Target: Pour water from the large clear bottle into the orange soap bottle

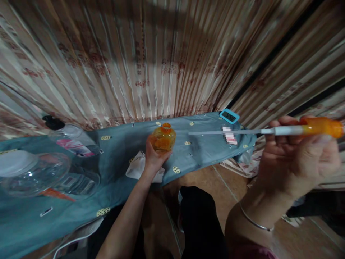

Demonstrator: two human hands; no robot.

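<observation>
Both forearms were bare to the elbow, the right hand (pixel 293 158) wore a thin silver bangle (pixel 254 221) at the wrist, the left hand (pixel 154 158) nothing, and dark trousers (pixel 201 219) covered the legs below.

I see a table under a blue-grey cloth (pixel 205 144) — on it a clear plastic jar (pixel 35 174) lying sideways, a black-capped bottle (pixel 71 140), white tissue (pixel 140 165), an orange bottle (pixel 163 138) and a small blue timer (pixel 229 116).
</observation>
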